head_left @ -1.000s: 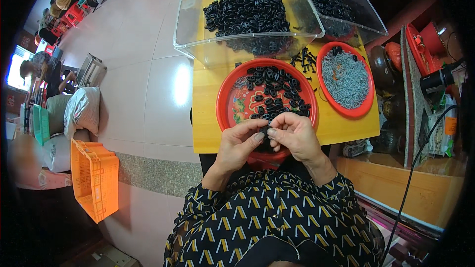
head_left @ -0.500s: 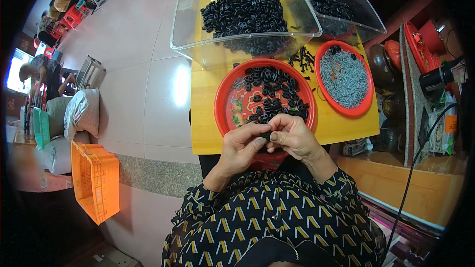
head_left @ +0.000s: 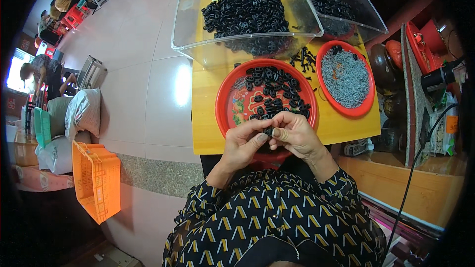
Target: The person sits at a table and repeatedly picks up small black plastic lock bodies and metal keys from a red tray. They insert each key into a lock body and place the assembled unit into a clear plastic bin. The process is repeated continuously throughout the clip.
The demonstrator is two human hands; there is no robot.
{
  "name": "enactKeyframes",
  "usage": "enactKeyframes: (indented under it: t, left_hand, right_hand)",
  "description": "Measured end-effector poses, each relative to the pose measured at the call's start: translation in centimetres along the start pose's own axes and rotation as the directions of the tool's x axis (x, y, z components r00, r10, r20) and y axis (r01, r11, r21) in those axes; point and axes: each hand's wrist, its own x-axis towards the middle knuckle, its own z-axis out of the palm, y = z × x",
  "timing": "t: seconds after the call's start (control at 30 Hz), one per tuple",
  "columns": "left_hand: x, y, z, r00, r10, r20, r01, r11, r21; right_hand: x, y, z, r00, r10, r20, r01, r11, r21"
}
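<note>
Over the near rim of a red tray [head_left: 221, 114], my left hand [head_left: 243, 144] and my right hand [head_left: 298, 138] meet with thumbs and fingertips pinched together. Between them is a small black plastic piece [head_left: 268, 131], mostly covered by the fingers. It looks like the black oval two-holed pieces [head_left: 269, 80] that lie scattered in the tray just beyond my hands. To the right, a second red tray [head_left: 366, 100] holds many small silvery screws [head_left: 345, 76], with a few black bits at its far edge. Loose black screws [head_left: 308, 60] lie on the table between the trays.
A clear plastic bin [head_left: 185, 29] heaped with black pieces stands on the yellow table [head_left: 208, 138], another clear bin [head_left: 368, 12] beside it. An orange crate [head_left: 101, 183] and filled sacks [head_left: 83, 113] are on the left. A cable [head_left: 411, 168] hangs at right. Other people are in the far left.
Both hands stay pinched at nearly the same spot. The fingertips have shifted slightly, and more of the black piece shows between them. The whole view has moved a little.
</note>
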Motion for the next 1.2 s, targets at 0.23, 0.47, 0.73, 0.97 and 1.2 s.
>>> enactKeyframes:
  t: [0.23,0.47,0.73,0.97,1.2]
  left_hand:
    - [-0.3,-1.2,-0.4,0.999,-0.010,-0.040,0.005,0.993,-0.120]
    - [-1.6,0.6,0.4,0.996,-0.084,-0.022,0.085,0.993,0.080]
    - [2.5,2.1,-5.1,0.914,0.382,0.136,-0.224,0.197,0.954]
    - [7.1,1.3,-3.8,0.973,0.039,0.226,-0.209,-0.256,0.944]
    - [6.9,1.1,-4.3,0.969,0.066,0.236,-0.224,-0.155,0.962]
  right_hand:
    - [-0.7,-1.2,0.5,0.997,0.026,-0.074,-0.029,0.999,-0.040]
    - [-1.5,-1.6,1.4,0.988,0.047,-0.146,-0.096,0.933,-0.347]
    - [1.2,-14.3,-1.5,0.876,-0.454,-0.164,0.319,0.800,-0.509]
    - [3.6,-21.0,-4.9,0.584,-0.765,-0.271,0.393,0.559,-0.730]
    - [1.6,-8.4,-3.2,0.806,-0.588,-0.067,0.081,0.221,-0.972]
